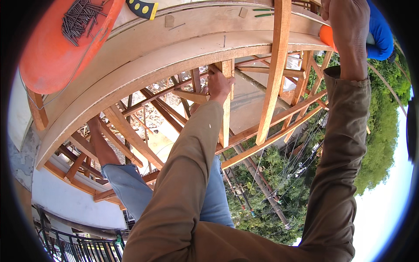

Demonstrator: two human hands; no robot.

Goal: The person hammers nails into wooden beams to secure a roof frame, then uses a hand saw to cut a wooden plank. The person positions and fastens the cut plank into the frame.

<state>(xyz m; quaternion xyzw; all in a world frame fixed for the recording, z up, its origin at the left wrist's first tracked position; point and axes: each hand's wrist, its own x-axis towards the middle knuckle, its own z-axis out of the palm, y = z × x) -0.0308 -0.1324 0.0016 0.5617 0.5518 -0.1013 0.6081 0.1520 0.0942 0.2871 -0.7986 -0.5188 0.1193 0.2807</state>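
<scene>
now, left hand against wooden post

Loose nail and green-handled tool on curved plywood

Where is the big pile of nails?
In the head view's upper left, the pile of nails lies in the orange container, left of the black-and-yellow object.

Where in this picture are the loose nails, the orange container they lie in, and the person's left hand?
Nails (80, 19): head view, middle of the pile.
Orange container (46, 65): head view, bare surface below the nails.
Left hand (220, 85): head view, back of the hand.
</scene>
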